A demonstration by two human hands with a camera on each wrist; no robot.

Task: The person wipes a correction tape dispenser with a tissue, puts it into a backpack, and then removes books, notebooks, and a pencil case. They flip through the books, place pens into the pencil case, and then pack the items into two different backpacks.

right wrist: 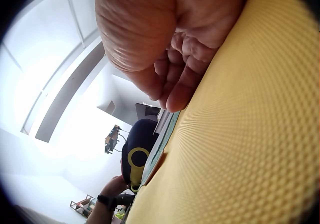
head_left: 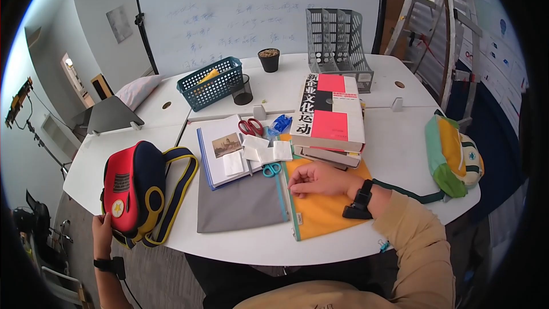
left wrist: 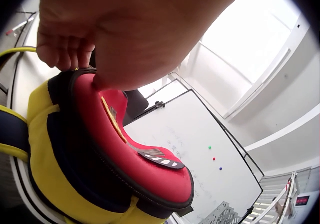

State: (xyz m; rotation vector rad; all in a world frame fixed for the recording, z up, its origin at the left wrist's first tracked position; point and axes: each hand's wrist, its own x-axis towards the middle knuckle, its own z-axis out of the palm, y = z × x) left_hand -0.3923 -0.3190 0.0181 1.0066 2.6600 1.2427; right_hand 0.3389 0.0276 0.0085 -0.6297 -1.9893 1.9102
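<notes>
At the table's left, my left hand [head_left: 102, 236] pinches the near edge of a red and navy backpack [head_left: 123, 180]. In the left wrist view, the thumb of that hand [left wrist: 125, 34] lies on the backpack's red front [left wrist: 150, 176] and the fingers bend over its rim. My right hand [head_left: 320, 179] rests on an orange pouch [head_left: 326, 217], fingers loosely curled and holding nothing. The right wrist view shows this hand [right wrist: 170, 44] low against the yellow-orange fabric [right wrist: 240, 114]. A grey pouch [head_left: 240, 209] lies between backpack and orange pouch.
Mid-table are a notebook [head_left: 207, 157], red scissors [head_left: 251, 127], teal scissors [head_left: 271, 169], white pieces [head_left: 255, 147] and stacked books [head_left: 327, 109]. Behind stand a teal basket [head_left: 210, 87], mesh cup [head_left: 242, 91], plant pot [head_left: 269, 62] and file rack [head_left: 337, 40]. A green-yellow bag [head_left: 452, 154] sits right.
</notes>
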